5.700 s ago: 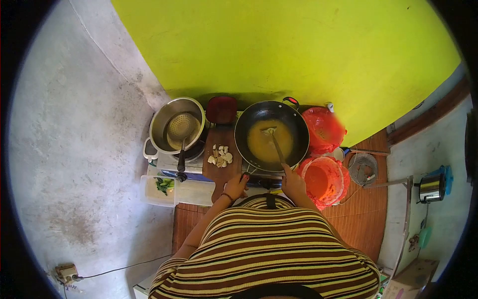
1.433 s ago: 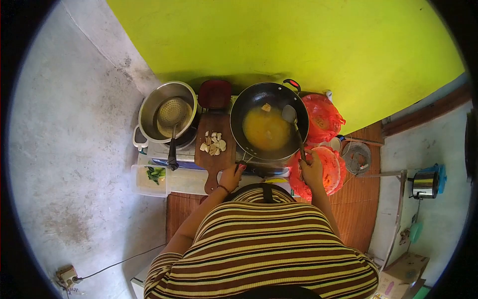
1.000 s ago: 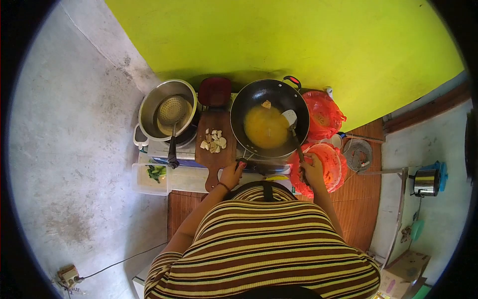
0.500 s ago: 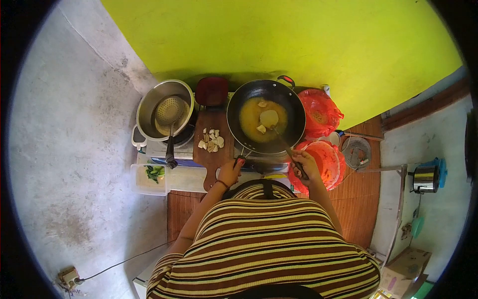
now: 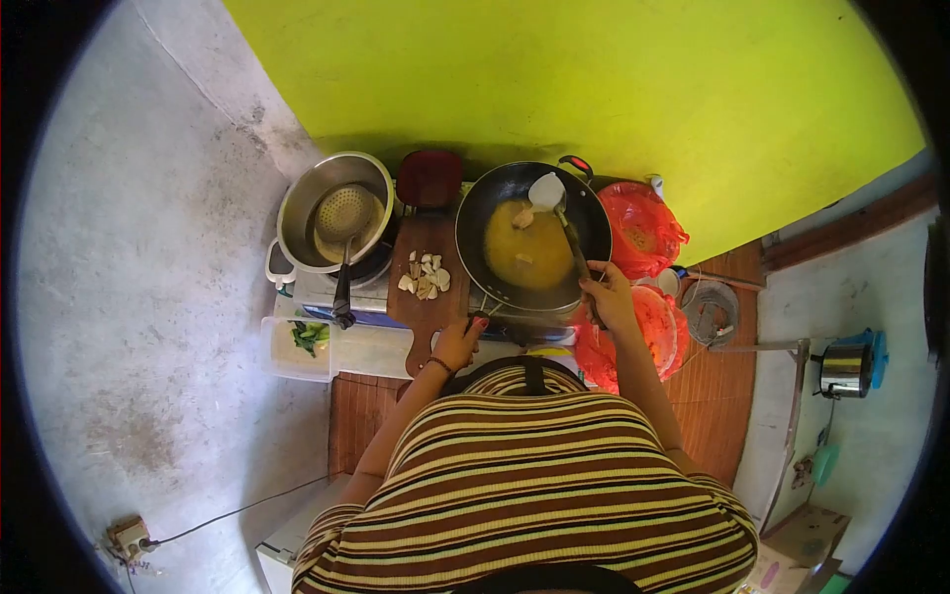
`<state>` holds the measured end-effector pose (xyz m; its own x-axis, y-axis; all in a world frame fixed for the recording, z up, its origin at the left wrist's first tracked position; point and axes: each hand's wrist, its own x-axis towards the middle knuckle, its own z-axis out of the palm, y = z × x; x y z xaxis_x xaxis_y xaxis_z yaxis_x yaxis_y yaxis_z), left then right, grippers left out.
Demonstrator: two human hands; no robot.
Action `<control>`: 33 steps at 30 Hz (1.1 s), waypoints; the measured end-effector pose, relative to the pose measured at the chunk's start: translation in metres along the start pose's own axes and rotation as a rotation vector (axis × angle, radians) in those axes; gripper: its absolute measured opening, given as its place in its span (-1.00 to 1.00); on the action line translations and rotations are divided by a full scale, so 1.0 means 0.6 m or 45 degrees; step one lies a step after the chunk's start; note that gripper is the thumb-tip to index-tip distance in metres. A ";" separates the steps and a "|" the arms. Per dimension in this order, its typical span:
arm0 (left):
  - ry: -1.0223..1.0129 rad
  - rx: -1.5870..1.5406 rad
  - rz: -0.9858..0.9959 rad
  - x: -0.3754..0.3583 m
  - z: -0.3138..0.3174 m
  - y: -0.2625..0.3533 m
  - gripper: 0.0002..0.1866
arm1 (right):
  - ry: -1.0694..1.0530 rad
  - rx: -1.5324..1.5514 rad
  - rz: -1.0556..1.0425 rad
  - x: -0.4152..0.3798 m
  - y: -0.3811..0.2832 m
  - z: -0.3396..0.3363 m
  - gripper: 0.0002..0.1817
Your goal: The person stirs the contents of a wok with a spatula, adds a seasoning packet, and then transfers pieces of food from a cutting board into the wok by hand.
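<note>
My left hand [image 5: 457, 344] is closed around the near handle [image 5: 477, 323] of a black wok [image 5: 472, 228] on the stove. My right hand [image 5: 611, 295] grips the dark handle of a spatula [image 5: 546, 191]. Its pale, rounded head is at the far side of the wok, above the edge of a yellowish-brown liquid [image 5: 524, 259]. A few light pieces [image 5: 522, 218] lie in that liquid. Left of the wok, a wooden cutting board [image 5: 424, 337] bears several cut, whitish chunks [image 5: 426, 276], whose kind I cannot make out.
A metal pot [image 5: 289, 233] with a perforated skimmer [image 5: 345, 212] stands at left. Below it is a clear tray [image 5: 282, 366] with green leaves [image 5: 310, 337]. Red plastic bags [image 5: 648, 342] line containers on the right. A dark red container [image 5: 429, 178] sits behind the board.
My right hand has lifted the spatula and moved it away from me, from the middle of the liquid to the wok's far side. My left hand keeps its hold on the wok handle.
</note>
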<state>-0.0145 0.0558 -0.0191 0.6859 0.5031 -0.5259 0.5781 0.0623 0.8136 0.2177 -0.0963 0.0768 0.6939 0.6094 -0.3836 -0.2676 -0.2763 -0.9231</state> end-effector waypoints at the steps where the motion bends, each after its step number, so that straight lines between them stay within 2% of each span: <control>1: -0.002 -0.006 -0.004 0.000 0.000 0.001 -0.51 | 0.007 -0.100 -0.030 0.000 0.001 0.002 -0.59; 5: -0.024 -0.087 -0.047 0.002 0.001 0.000 -0.52 | 0.036 -0.570 -0.212 0.001 0.014 0.005 -0.58; 8: -0.031 -0.128 -0.065 0.004 0.003 -0.005 -0.57 | -0.021 -0.692 -0.314 0.001 0.038 -0.013 -0.61; 11: -0.058 -0.250 -0.115 0.008 0.003 -0.008 -0.63 | -0.039 -0.441 -0.110 -0.014 0.032 -0.025 -0.61; 14: -0.088 -0.342 -0.169 0.008 0.002 -0.005 -0.69 | 0.078 -0.244 -0.024 -0.034 0.021 -0.023 -0.66; 17: -0.098 -0.331 -0.156 0.009 0.001 -0.006 -0.70 | 0.139 -0.231 0.091 -0.037 0.033 -0.026 -0.70; 23: -0.111 -0.374 -0.136 0.007 0.001 -0.009 -0.70 | 0.023 0.248 0.298 -0.026 0.055 -0.031 -0.72; 29: -0.103 -0.212 -0.063 0.002 -0.004 -0.003 -0.66 | -0.077 0.278 0.275 -0.025 0.037 -0.015 -0.71; 33: -0.116 -0.182 -0.081 0.002 -0.004 -0.002 -0.65 | -0.091 0.190 0.157 -0.022 0.038 -0.010 -0.69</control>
<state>-0.0155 0.0586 -0.0202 0.6909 0.4144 -0.5924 0.5572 0.2170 0.8015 0.2063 -0.1151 0.0613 0.6018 0.6304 -0.4904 -0.4477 -0.2423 -0.8608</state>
